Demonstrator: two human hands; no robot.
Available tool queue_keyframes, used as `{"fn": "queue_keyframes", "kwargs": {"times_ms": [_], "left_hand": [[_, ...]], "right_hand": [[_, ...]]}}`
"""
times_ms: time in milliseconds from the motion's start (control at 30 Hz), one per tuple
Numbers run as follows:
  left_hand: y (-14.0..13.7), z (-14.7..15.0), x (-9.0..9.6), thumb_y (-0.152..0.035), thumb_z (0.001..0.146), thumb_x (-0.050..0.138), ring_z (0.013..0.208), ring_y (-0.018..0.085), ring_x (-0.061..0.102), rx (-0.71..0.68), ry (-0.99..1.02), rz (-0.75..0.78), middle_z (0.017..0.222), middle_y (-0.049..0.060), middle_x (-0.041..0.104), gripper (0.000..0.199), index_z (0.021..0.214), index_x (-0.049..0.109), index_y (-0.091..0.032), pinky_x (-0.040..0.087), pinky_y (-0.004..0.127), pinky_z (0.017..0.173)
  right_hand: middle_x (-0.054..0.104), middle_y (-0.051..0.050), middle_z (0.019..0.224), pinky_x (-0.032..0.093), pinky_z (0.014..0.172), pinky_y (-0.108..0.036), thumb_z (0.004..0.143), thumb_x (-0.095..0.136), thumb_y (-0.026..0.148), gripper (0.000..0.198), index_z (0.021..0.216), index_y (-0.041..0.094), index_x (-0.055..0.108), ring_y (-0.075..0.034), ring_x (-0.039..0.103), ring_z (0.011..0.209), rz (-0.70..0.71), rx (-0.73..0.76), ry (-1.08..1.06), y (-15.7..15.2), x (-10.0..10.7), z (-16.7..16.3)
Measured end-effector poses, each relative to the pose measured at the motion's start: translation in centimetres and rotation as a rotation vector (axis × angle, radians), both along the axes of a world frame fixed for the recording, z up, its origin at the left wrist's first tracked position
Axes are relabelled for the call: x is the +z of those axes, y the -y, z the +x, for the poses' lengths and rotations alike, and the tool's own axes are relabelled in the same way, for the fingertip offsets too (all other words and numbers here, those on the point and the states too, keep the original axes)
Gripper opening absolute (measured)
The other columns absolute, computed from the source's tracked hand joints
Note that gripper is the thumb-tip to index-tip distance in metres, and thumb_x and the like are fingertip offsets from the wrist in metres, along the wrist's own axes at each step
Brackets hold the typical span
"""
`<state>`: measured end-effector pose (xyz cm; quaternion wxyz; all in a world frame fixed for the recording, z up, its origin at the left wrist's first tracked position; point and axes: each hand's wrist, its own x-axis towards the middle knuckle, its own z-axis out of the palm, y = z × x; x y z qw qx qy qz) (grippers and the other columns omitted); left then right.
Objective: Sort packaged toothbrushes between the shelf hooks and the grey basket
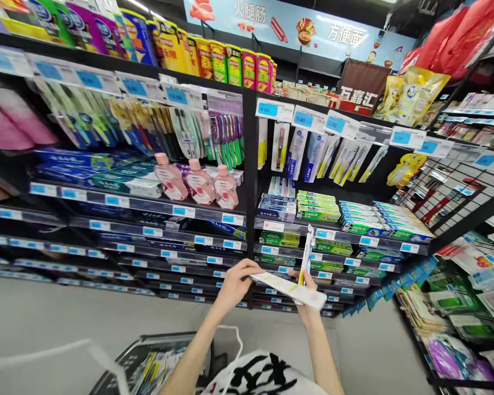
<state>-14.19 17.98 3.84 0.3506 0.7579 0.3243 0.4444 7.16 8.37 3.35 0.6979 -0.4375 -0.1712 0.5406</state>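
My left hand (239, 278) pinches the left end of a long white toothbrush pack (288, 288), which slants down to the right in front of me. Behind that pack, my right hand (310, 284) is closed around a second toothbrush pack (308, 249), held nearly upright with a yellow lower part. The white pack hides some of the right hand's fingers, and I cannot tell whether they touch it. Beyond both hands stand shelves of green toothpaste boxes (318, 208), with hanging toothbrush packs (346, 160) on hooks above them.
A dark basket (142, 343) holding several slim packs is at the lower left. Three pink mouthwash bottles (200, 181) stand on the left shelf. A rack of packaged goods (473, 323) borders the right side. A blurred white cord (235, 329) hangs near my body.
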Motion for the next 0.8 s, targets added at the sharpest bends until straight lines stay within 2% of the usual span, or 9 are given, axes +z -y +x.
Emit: {"fn": "queue_keyframes", "kwargs": {"times_ms": [67, 133, 233, 333, 467, 567, 633, 700, 800], "left_hand": [[-1.2, -0.4, 0.6, -0.005, 0.084, 0.053, 0.095, 0.023, 0.071, 0.000, 0.058, 0.148, 0.094, 0.007, 0.077, 0.037, 0.085, 0.082, -0.028, 0.057, 0.036, 0.079], [-2.3, -0.7, 0.8, -0.004, 0.086, 0.056, 0.098, 0.024, 0.073, -0.046, 0.146, 0.300, 0.090, 0.007, 0.078, 0.034, 0.082, 0.081, -0.027, 0.059, 0.037, 0.079], [-3.7, -1.0, 1.2, -0.002, 0.088, 0.058, 0.098, 0.023, 0.073, -0.129, 0.166, 0.481, 0.090, 0.008, 0.079, 0.030, 0.089, 0.078, -0.023, 0.060, 0.037, 0.079], [-4.8, -1.7, 2.1, 0.000, 0.091, 0.052, 0.094, 0.021, 0.070, -0.228, -0.038, 0.514, 0.095, 0.007, 0.079, 0.034, 0.096, 0.077, -0.022, 0.056, 0.036, 0.081], [-5.4, -4.2, 3.6, -0.010, 0.094, 0.054, 0.092, 0.019, 0.066, -0.396, -0.218, 0.209, 0.094, 0.005, 0.078, 0.027, 0.104, 0.075, -0.023, 0.051, 0.030, 0.080], [-5.3, -6.3, 4.2, -0.022, 0.091, 0.064, 0.085, 0.018, 0.066, -0.364, -0.289, -0.067, 0.088, 0.001, 0.076, 0.016, 0.103, 0.075, -0.023, 0.047, 0.027, 0.077], [-5.2, -7.1, 4.1, -0.029, 0.091, 0.065, 0.078, 0.016, 0.062, -0.311, -0.300, -0.143, 0.083, 0.000, 0.072, 0.014, 0.090, 0.075, -0.020, 0.044, 0.026, 0.073], [-5.1, -7.3, 3.3, -0.035, 0.091, 0.063, 0.072, 0.015, 0.058, -0.287, -0.240, -0.212, 0.077, 0.000, 0.067, 0.023, 0.080, 0.072, -0.017, 0.041, 0.025, 0.066], [-5.2, -6.5, 1.3, -0.039, 0.085, 0.071, 0.064, 0.013, 0.054, -0.262, 0.000, -0.442, 0.070, -0.001, 0.062, 0.027, 0.074, 0.070, -0.015, 0.038, 0.024, 0.059]], "right_hand": [[0.061, 0.002, 0.056, 0.037, 0.042, -0.024, 0.079, 0.068, 0.071, 0.058, 0.094, 0.015, 0.076, -0.010, 0.042, 0.041, -0.036, 0.131, -0.001, 0.4, -0.4, -0.3], [0.054, 0.003, 0.049, 0.038, 0.043, -0.024, 0.081, 0.066, 0.072, 0.060, 0.095, 0.015, 0.077, -0.011, 0.044, 0.041, -0.037, 0.209, 0.048, 0.8, -1.0, -1.0], [0.067, -0.001, 0.063, 0.042, 0.049, -0.024, 0.077, 0.077, 0.064, 0.048, 0.091, 0.018, 0.076, -0.013, 0.056, 0.052, 0.021, 0.253, 0.172, 0.9, -2.0, -2.3], [0.073, -0.003, 0.072, 0.042, 0.050, -0.024, 0.074, 0.083, 0.056, 0.041, 0.088, 0.019, 0.073, -0.013, 0.057, 0.053, 0.004, 0.276, 0.241, 0.5, -2.6, -2.8], [0.079, -0.006, 0.086, 0.046, 0.062, -0.028, 0.075, 0.084, 0.049, 0.040, 0.100, 0.020, 0.073, -0.018, 0.061, 0.065, -0.052, 0.152, 0.369, 0.9, -2.1, -0.9], [0.080, -0.009, 0.095, 0.046, 0.073, -0.031, 0.076, 0.083, 0.047, 0.043, 0.109, 0.020, 0.074, -0.021, 0.062, 0.075, -0.052, 0.171, 0.462, 2.0, -1.6, 1.0], [0.080, -0.009, 0.104, 0.046, 0.074, -0.032, 0.076, 0.083, 0.046, 0.046, 0.113, 0.022, 0.074, -0.020, 0.061, 0.074, -0.058, 0.203, 0.468, 2.5, -1.5, 1.3], [0.078, -0.008, 0.110, 0.046, 0.077, -0.032, 0.077, 0.082, 0.046, 0.045, 0.114, 0.023, 0.074, -0.020, 0.061, 0.076, -0.059, 0.210, 0.455, 2.4, -1.8, 0.4], [0.076, -0.007, 0.110, 0.046, 0.076, -0.031, 0.077, 0.081, 0.046, 0.038, 0.107, 0.023, 0.075, -0.019, 0.060, 0.077, -0.033, 0.229, 0.444, 1.5, -2.6, -2.7]]}}
